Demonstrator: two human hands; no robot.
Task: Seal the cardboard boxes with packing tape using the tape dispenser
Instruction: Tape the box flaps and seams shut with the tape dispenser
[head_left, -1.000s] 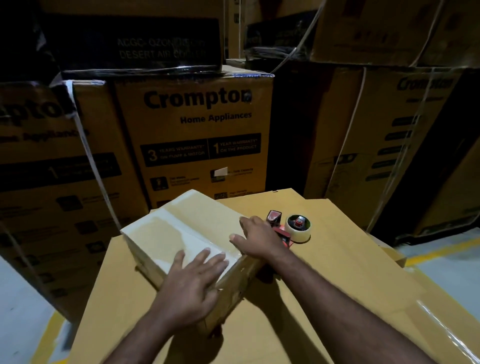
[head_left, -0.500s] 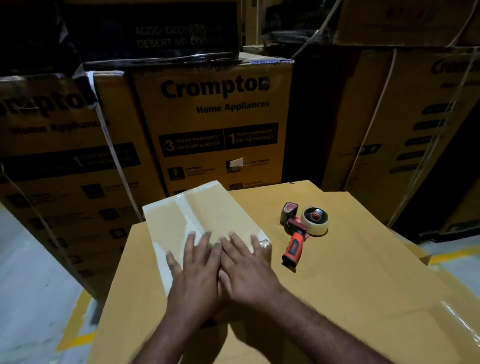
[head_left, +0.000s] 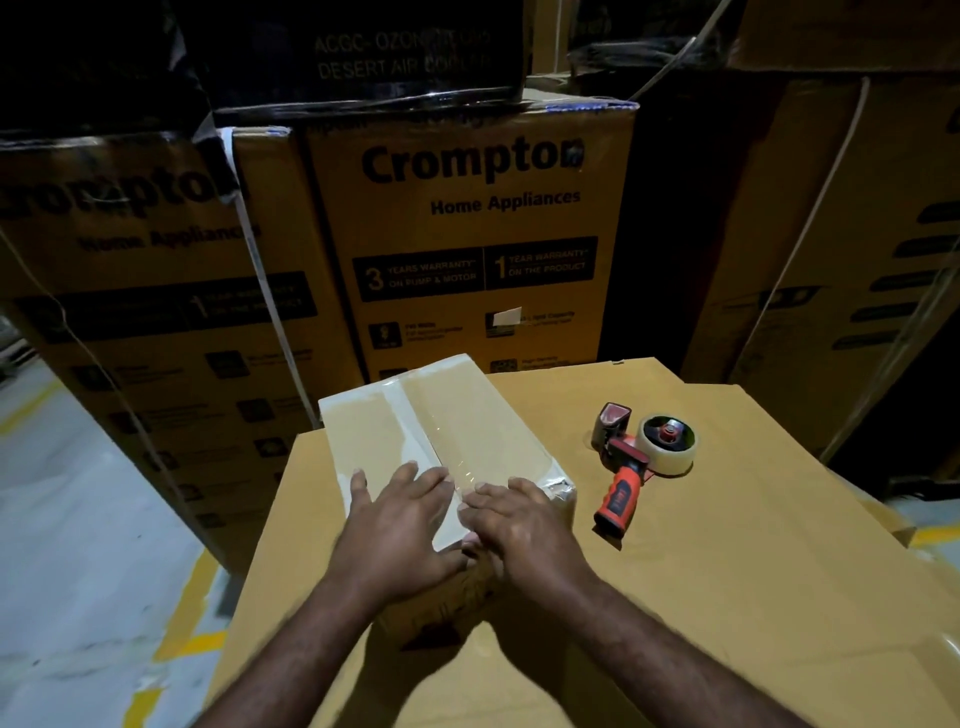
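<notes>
A small cardboard box (head_left: 447, 426) stands on a large flat carton (head_left: 727, 561), with clear packing tape running along its top seam. My left hand (head_left: 400, 525) lies flat on the near end of the box top, fingers spread. Beside it, my right hand (head_left: 519, 525) presses with straight fingers on the near right corner, over the tape end. The tape dispenser (head_left: 639, 462), with a red and black handle and a roll of clear tape, lies on the large carton to the right of the box, untouched.
Tall stacked Crompton cartons (head_left: 467, 234) form a wall right behind the work surface, some bound with white straps. More cartons (head_left: 841, 218) stand at the right. Grey floor with yellow lines (head_left: 104, 571) shows at the left.
My right hand left the dispenser's side and came onto the box top next to my left. The box was turned and now sits level. Both hands slid toward its near edge.
</notes>
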